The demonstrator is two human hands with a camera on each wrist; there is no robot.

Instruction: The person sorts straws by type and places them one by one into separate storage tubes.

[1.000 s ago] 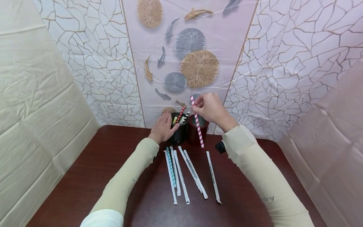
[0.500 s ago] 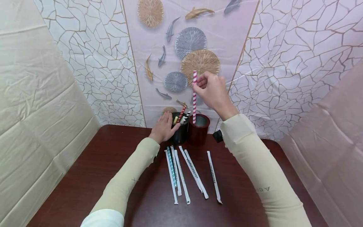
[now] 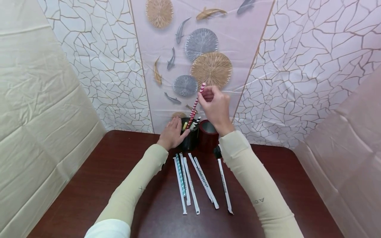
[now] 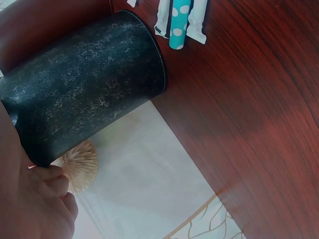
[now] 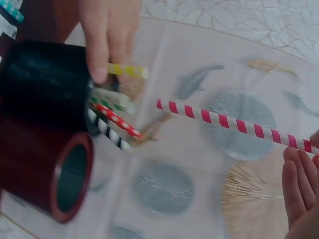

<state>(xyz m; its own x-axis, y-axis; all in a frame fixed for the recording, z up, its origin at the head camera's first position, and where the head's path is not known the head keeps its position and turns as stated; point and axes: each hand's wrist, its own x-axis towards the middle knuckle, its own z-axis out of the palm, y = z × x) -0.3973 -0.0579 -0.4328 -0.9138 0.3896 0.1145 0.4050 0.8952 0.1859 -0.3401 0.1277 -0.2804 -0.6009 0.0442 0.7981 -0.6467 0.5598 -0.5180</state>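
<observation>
Your right-hand grip [image 3: 215,105] pinches a pink-and-white straw [image 5: 239,125] near its upper end, thumb against fingers; the straw slants above the cups, its free end near the straws in the black cup and apart from them in the right wrist view. Your left-hand grip [image 3: 171,134] holds that black cup [image 4: 89,74] at the rim.

Around you, beige cloth [image 3: 38,99] hangs creased at the sides, and a smooth printed backdrop [image 3: 163,39] with fish, round fans and gold crackle lines rises behind the dark, wood-grained desk [image 3: 89,175]. Near its far edge you have two cylinders side by side: the black cup, its wall mottled, and a dark red cup [image 5: 30,164] to its right, thick-rimmed with a greyish-green inside.

Leaning in the black cup you can see a yellow-patterned straw [image 5: 127,70], a green-and-white one [image 5: 115,100], a red one with white dots [image 5: 118,121] and a black-and-white striped one [image 5: 109,132].

Between you and the cups lie slim paper-wrapped straws [image 3: 191,185], two of them overlapping and one off to the right, beside your right sleeve [image 3: 253,185]. A teal, white-dotted straw [image 4: 179,22] lies unwrapped among the left ones.
</observation>
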